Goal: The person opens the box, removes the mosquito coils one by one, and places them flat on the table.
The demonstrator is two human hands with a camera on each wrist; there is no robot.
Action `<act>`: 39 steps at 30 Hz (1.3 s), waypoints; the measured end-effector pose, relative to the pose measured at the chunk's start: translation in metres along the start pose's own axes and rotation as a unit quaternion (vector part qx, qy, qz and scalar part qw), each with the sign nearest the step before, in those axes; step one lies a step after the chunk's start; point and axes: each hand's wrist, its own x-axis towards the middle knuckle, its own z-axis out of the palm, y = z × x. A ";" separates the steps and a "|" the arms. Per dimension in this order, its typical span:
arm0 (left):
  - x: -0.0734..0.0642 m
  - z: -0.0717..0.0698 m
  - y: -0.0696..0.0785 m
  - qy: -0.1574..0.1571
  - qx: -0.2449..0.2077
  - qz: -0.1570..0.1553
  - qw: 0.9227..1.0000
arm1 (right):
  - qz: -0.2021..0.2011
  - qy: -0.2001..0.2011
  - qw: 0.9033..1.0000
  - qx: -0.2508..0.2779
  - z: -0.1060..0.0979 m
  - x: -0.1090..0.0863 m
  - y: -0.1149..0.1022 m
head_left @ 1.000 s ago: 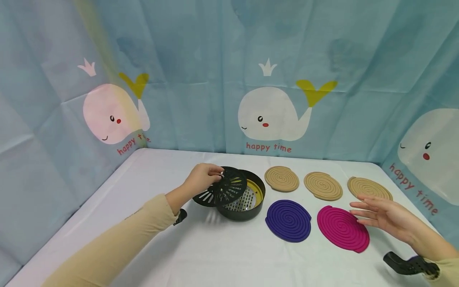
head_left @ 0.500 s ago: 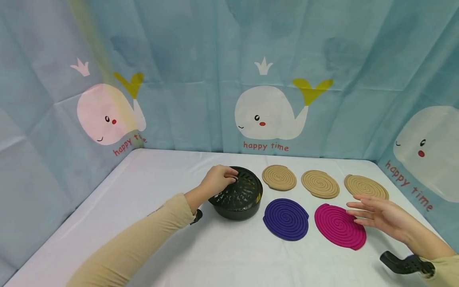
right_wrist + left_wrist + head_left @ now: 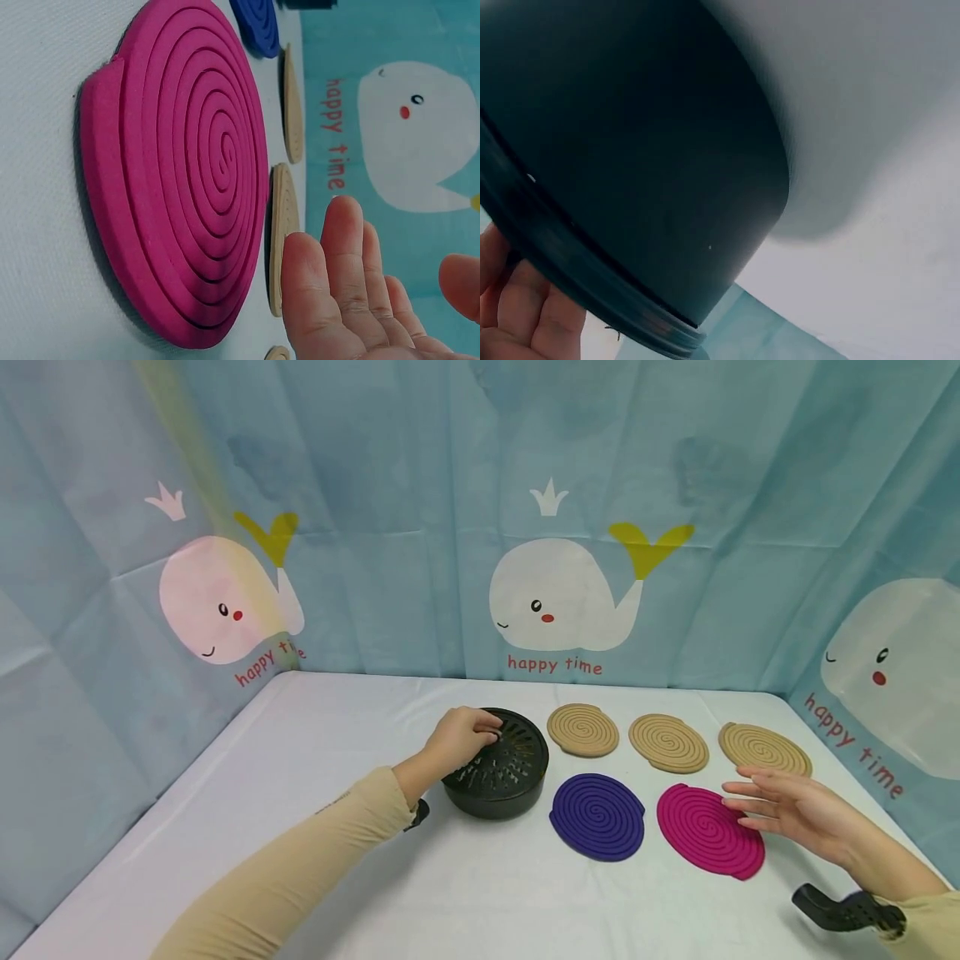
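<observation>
My left hand (image 3: 459, 739) pinches the small knob on the slotted black lid (image 3: 519, 767). That lid sits level over the round black mosquito coil holder (image 3: 495, 807), covering what is inside. In the left wrist view, the holder's dark side wall (image 3: 652, 172) fills much of the picture, with the lid's rim (image 3: 592, 262) meeting it and my curled fingers (image 3: 523, 304) beyond. Off to the right, my right hand (image 3: 802, 810) hovers with relaxed fingers beside a pink mosquito coil (image 3: 708, 835), holding nothing. The same coil (image 3: 180, 172) lies flat in the right wrist view.
A purple mosquito coil (image 3: 597, 817) lies between the holder and the pink one. Along the back are three tan coils, one nearest the holder (image 3: 582, 730), one in the middle (image 3: 668, 743), one far right (image 3: 763, 748). Behind the white table (image 3: 420, 893) hangs a whale-print curtain (image 3: 375, 568).
My left hand has brought the lid rightward from the holder's left side and set it over the opening, hiding the yellow-rimmed inside. The right hand has stayed about where it was.
</observation>
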 end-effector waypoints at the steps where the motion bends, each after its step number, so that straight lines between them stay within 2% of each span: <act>1: -0.001 -0.001 0.000 0.001 0.004 0.001 1.000 | 0.001 0.001 1.000 -0.001 0.000 0.000 0.000; 5: -0.008 -0.013 -0.001 0.015 0.010 0.000 1.000 | 0.007 0.011 1.000 -0.006 -0.001 0.000 0.003; 8: -0.017 -0.027 -0.008 0.034 0.010 -0.002 0.999 | 0.011 0.016 1.000 -0.004 -0.001 -0.001 0.004; 11: -0.028 -0.042 -0.023 0.054 0.015 -0.004 0.998 | 0.010 0.012 1.000 0.001 -0.002 -0.003 0.004; 17: -0.054 -0.065 -0.061 0.096 0.057 -0.010 0.994 | 0.008 0.005 1.000 0.005 -0.003 -0.005 0.003; 23: -0.073 -0.073 -0.085 0.105 0.070 -0.046 0.991 | 0.000 -0.012 1.000 0.015 -0.005 -0.007 0.003; 29: -0.077 -0.071 -0.101 0.087 0.076 -0.076 0.990 | -0.002 -0.007 1.000 0.010 -0.005 -0.008 0.004; 33: -0.076 -0.068 -0.113 0.073 0.087 -0.077 0.991 | -0.008 0.028 0.999 -0.026 -0.005 -0.008 0.003; 36: -0.080 -0.068 -0.117 0.069 0.096 -0.065 0.991 | -0.028 0.071 0.994 -0.082 -0.005 -0.009 -0.001; 38: -0.086 -0.073 -0.121 0.075 0.127 -0.055 0.988 | -0.045 0.111 0.982 -0.144 -0.004 -0.010 -0.006; 39: -0.090 -0.077 -0.123 0.081 0.149 -0.052 0.984 | -0.051 0.136 0.972 -0.186 -0.003 -0.011 -0.009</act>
